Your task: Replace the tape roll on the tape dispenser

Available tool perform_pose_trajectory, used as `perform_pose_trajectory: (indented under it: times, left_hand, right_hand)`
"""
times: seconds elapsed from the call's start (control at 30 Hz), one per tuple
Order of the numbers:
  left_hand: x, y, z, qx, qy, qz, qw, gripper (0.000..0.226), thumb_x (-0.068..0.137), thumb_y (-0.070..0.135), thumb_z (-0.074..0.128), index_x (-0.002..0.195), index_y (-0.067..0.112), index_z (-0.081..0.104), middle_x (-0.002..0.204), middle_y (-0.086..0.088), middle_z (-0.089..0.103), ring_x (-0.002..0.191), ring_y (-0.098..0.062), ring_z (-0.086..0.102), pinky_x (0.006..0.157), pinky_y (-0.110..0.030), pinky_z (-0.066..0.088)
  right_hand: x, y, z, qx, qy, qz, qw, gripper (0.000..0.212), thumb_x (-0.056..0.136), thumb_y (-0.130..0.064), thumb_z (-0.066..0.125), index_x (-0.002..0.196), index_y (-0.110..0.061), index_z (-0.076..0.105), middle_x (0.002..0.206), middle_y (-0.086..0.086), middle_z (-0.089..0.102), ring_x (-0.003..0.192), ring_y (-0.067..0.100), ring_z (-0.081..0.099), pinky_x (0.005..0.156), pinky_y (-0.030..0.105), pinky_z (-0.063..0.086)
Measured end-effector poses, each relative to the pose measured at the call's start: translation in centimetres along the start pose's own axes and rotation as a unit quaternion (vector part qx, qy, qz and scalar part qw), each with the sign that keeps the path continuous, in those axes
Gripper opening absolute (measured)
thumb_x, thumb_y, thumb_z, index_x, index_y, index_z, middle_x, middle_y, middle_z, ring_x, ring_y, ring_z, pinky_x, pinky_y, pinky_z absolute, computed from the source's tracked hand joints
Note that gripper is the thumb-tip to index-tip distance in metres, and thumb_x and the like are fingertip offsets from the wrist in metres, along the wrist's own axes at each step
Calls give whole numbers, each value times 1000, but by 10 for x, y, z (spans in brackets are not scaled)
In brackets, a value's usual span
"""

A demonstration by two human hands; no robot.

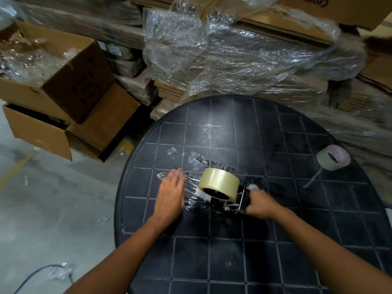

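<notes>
A hand-held tape dispenser (pixel 230 203) lies on the round black table (pixel 222 262), with a full clear tape roll (pixel 219 181) mounted on it. My right hand (pixel 259 203) is shut on the dispenser's black handle. My left hand (pixel 170 193) is flat and open, fingers together, pressing on a clear strip of tape (pixel 191 185) that runs from the roll onto the table. A second, nearly used-up tape roll (pixel 333 157) lies near the table's right edge, apart from both hands.
Crumpled bits of clear tape (pixel 195 159) stick to the table beyond the dispenser. Open cardboard boxes (pixel 74 98) stand on the floor to the left. Stacks of flat cartons under plastic wrap (pixel 244 56) fill the back. A cable (pixel 40 272) lies on the floor.
</notes>
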State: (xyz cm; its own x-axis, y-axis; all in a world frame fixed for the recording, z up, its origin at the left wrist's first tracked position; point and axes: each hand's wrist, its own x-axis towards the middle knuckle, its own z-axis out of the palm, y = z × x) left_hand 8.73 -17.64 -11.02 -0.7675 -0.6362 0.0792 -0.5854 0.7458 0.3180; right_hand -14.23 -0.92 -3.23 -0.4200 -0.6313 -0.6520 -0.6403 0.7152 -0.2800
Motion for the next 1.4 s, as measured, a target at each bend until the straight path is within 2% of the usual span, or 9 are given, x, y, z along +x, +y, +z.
perform_pose_trajectory:
  times: [0.13, 0.23, 0.33, 0.47, 0.7, 0.9, 1.2, 1.33, 1.4]
  left_hand:
    - [-17, -1, 27, 15, -119, 85, 989, 64, 100, 44, 28, 154, 15, 12, 163, -3, 7, 150, -19, 1, 121, -46, 17]
    - [-19, -3, 29, 48, -132, 75, 987, 70, 99, 56, 18, 154, 16, 3, 163, 0, -3, 149, -14, -10, 122, -44, 8]
    - [-19, -3, 25, 50, -141, 77, 986, 73, 98, 61, 17, 154, 17, 5, 163, -1, -3, 149, -14, -12, 122, -44, 7]
    - [-18, -1, 25, 64, -136, 70, 986, 76, 96, 63, 21, 154, 15, 11, 163, -2, 1, 150, -15, -8, 121, -43, 6]
    - [-20, 22, 25, 98, -140, 36, 985, 85, 92, 68, 17, 152, 8, 10, 162, -8, 2, 150, -23, -2, 120, -53, 10]
    - [-10, 71, 42, 51, -148, 141, 978, 71, 95, 64, 26, 142, 12, 34, 148, -12, 41, 145, -28, 24, 121, -48, 10]
    - [-12, 105, 41, 85, -196, 38, 976, 98, 88, 76, 11, 152, 4, -3, 160, -15, -12, 148, -29, -12, 122, -48, 3]
    - [-15, 140, 54, 39, -188, 141, 971, 88, 91, 71, 23, 144, 2, 34, 150, -18, 36, 145, -33, 21, 122, -46, 3]
    - [-19, 148, 63, 40, -174, 147, 973, 87, 89, 72, 25, 140, 3, 39, 145, -16, 42, 142, -32, 27, 122, -47, 4]
  right_hand:
    - [-1, -7, -6, -24, -48, 15, 998, 23, 80, -17, 67, 97, -6, 57, 102, 17, 65, 90, 30, 68, 75, 39, 58]
    - [-2, -10, -5, -82, -55, -27, 995, 30, 87, -38, 61, 111, -19, 61, 99, 3, 55, 104, 27, 57, 84, 40, 54]
    - [-3, -17, -8, -118, -42, -43, 991, 43, 85, -55, 57, 124, -37, 61, 109, 2, 59, 114, 27, 54, 89, 40, 52]
    - [-10, 3, -20, -130, -33, 4, 991, 49, 75, -56, 61, 116, -30, 62, 118, 2, 67, 104, 29, 65, 76, 35, 48]
    - [-29, 35, -27, -118, -35, 30, 992, 50, 77, -58, 60, 117, -29, 65, 116, 5, 70, 103, 29, 67, 83, 37, 54]
    - [-28, 35, -23, -136, -9, 22, 990, 45, 75, -49, 61, 115, -26, 66, 115, 4, 71, 102, 29, 68, 80, 38, 53]
    - [-69, 77, -54, -148, -27, 86, 985, 48, 83, -46, 57, 123, -20, 63, 120, 6, 67, 105, 29, 66, 85, 40, 50]
    - [-71, 65, -56, -166, -8, 69, 984, 46, 83, -41, 57, 122, -17, 64, 123, 9, 67, 109, 32, 66, 88, 41, 51]
    - [-71, 61, -57, -178, -5, 68, 982, 47, 85, -41, 58, 124, -16, 62, 126, 10, 66, 111, 32, 65, 90, 42, 51]
